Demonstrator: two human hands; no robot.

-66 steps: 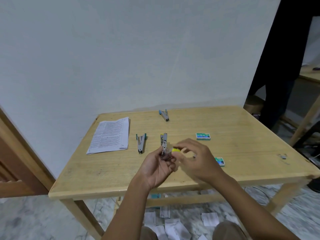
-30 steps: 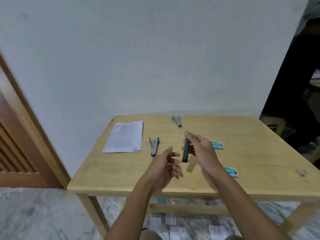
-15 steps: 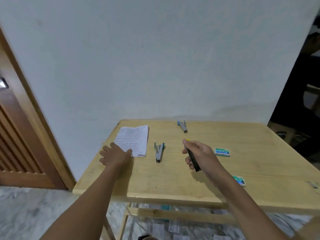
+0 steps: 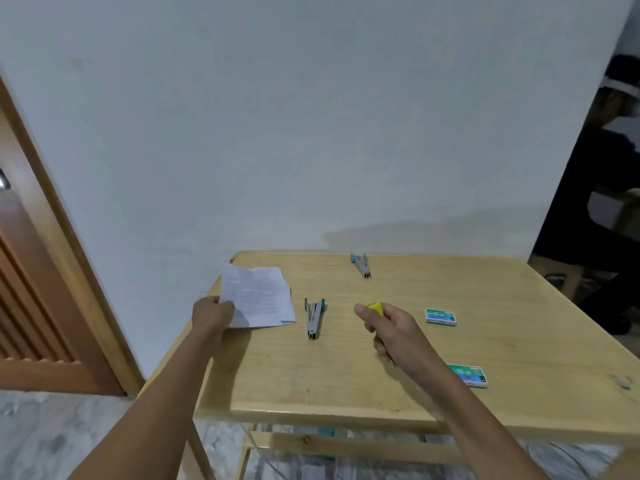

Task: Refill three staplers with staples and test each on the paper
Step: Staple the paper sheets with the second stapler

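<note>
Wooden counter (image 4: 381, 375) against white wall: left hand (image 4: 212, 315) grips lifted paper (image 4: 258, 296); right hand (image 4: 391, 332) clenches yellow-tipped stapler (image 4: 375, 307).

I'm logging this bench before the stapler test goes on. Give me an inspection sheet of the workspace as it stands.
Surface: wooden table, pale, set against the wall.
Job's things: paper lifted at its near left corner; green stapler and blue stapler lying on the table; yellow-ended stapler in hand; two staple boxes.
Clutter: small grey bit near the right edge.
Grippers: left hand grips the paper; right hand holds the yellow-ended stapler.
Cables: nothing seen.
Surroundings: wooden door at left; paper scraps on the floor.
</note>
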